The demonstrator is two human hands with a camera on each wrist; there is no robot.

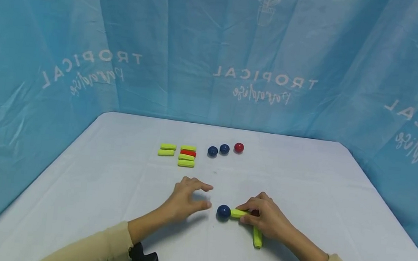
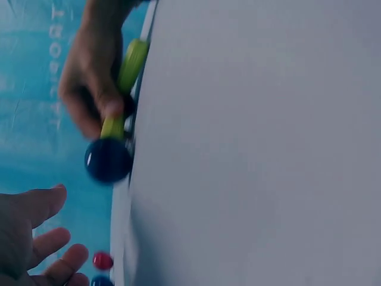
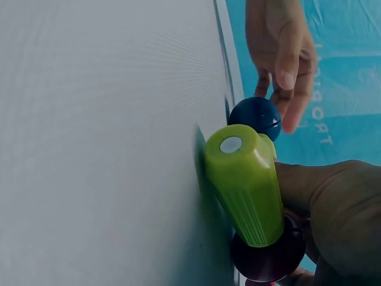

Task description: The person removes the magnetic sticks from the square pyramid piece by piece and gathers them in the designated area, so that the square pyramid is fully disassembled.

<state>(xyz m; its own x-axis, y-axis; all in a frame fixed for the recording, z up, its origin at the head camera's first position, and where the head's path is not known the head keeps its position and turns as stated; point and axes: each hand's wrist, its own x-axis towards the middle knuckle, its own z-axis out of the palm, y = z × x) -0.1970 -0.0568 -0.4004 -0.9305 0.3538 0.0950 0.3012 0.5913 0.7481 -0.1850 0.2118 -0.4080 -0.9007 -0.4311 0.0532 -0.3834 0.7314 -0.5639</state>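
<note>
My right hand (image 1: 266, 217) pinches a short yellow-green rod (image 1: 237, 213) between thumb and fingers. A blue ball (image 1: 224, 212) sits at that rod's left end. By its other end, partly hidden under the hand, is a dark red ball (image 3: 268, 256). From this ball a second yellow-green rod (image 1: 257, 237) extends toward the near edge; in the right wrist view its free end bears a pale round disc (image 3: 231, 145). My left hand (image 1: 186, 198) holds nothing, its thumb and fingers spread apart just left of the blue ball.
Farther back on the white table (image 1: 120, 172) lie several yellow-green rods (image 1: 186, 163) with a red rod (image 1: 188, 153) among them. To their right are two blue balls (image 1: 212, 151) and a red ball (image 1: 239, 147). A blue curtain (image 1: 182, 93) hangs behind the table.
</note>
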